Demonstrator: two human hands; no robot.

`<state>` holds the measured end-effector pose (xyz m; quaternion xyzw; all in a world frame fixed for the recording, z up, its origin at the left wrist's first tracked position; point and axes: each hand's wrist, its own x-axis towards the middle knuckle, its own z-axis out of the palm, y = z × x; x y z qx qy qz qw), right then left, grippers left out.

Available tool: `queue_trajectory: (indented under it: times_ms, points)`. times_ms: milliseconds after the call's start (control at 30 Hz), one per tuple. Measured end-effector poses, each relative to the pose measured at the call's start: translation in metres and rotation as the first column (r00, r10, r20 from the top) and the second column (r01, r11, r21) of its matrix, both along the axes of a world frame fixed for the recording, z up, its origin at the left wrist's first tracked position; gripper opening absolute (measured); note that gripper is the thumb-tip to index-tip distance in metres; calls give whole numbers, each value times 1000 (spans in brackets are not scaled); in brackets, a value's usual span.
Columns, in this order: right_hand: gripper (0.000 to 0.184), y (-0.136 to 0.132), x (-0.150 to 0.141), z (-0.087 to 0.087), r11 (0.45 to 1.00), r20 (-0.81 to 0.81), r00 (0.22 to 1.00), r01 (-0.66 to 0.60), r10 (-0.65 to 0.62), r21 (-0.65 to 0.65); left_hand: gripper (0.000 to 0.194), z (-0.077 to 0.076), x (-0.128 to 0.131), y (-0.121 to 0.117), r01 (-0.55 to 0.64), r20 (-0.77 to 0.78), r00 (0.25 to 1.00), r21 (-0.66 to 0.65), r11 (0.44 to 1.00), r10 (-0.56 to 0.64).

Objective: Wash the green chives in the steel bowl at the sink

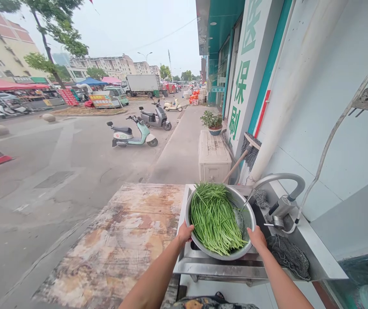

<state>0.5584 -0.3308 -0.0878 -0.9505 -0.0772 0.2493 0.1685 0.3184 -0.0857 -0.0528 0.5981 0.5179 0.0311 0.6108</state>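
Note:
A wide metal basin [252, 221] sits over the stainless steel sink [222, 269], heaped with long thin green garlic chives [216, 219]. Water shows in the basin's right side, under a stream from the curved faucet [280, 177]. My left hand [185, 232] is closed on the basin's left rim, thumb on top and fingers curled beneath. On the opposite rim, my right hand [257, 238] grips in the same way, its fingers partly hidden by the basin.
Left of the sink stands a worn wooden table [122, 240]. A dark mesh cloth [288, 256] and a steel wool scrubber [261, 199] lie on the sink's right side. Beyond are a mop [251, 148], a white box [214, 154] with a potted plant [212, 122], and parked scooters [134, 131].

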Motion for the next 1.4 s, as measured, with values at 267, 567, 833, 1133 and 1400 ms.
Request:
queue_trajectory:
  times_ms: [267,567,833,1133,1400]
  points:
    - [42,0,-1,1,1000,13,1000,-4,4,-3,25,0,0,0,5,-10,1000,15,1000,-5]
    - [43,1,-2,5,1000,7,1000,6,-6,-13,26,-7,-1,2,11,-9,1000,11,1000,-11]
    - [42,1,-2,6,1000,7,1000,18,-18,-16,26,-14,-1,3,12,19,1000,4,1000,-12]
    - [43,0,-1,2,1000,13,1000,11,-11,-6,26,-11,-1,2,14,16,1000,11,1000,-15]
    - [44,0,-1,1,1000,6,1000,9,-9,-9,27,-9,-1,3,42,-31,999,25,999,-41]
